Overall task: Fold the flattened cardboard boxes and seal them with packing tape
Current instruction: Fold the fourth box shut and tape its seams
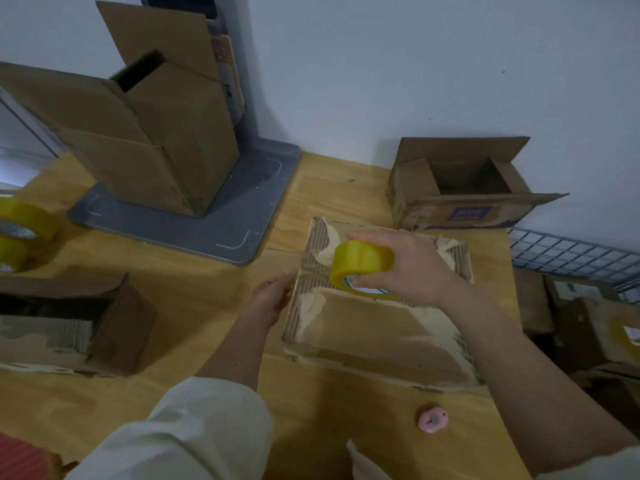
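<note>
Worn brown cardboard box (pixel 377 327), flaps folded shut, lies on the pale wooden worktop (pixel 180 306) in front of the person. Right hand (pixel 412 268): grip curled round a yellow roll of packing tape (pixel 360 263), held over the box top. Left hand (pixel 273 297): fingers straight, touching the box's left side.

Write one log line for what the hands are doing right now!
step: taping | right hand: holds tape roll on closed box | left hand: touches box side, fingers straight | seal: not visible
</note>
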